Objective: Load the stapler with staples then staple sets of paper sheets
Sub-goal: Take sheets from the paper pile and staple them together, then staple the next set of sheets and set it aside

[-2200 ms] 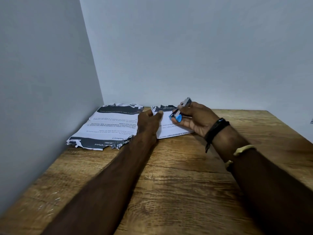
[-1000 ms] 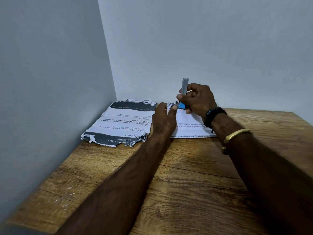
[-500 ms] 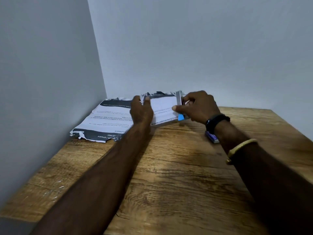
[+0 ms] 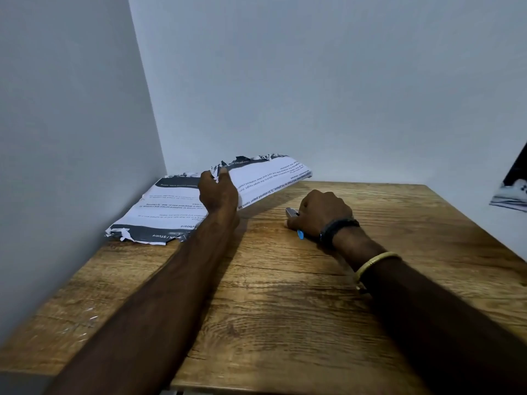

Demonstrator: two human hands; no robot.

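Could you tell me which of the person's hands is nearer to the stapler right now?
Right. The right hand rests over the stapler on the table; the left hand is off to its left, lifting a paper set.

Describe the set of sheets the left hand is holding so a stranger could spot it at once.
Start at the far left corner of the wooden table, where torn printed pages lie flat against the wall. Just right of them, the left hand pinches a set of sheets by its ragged, dark-banded end. Unlike the flat pages, this set is lifted off the table and slopes up toward the back wall.
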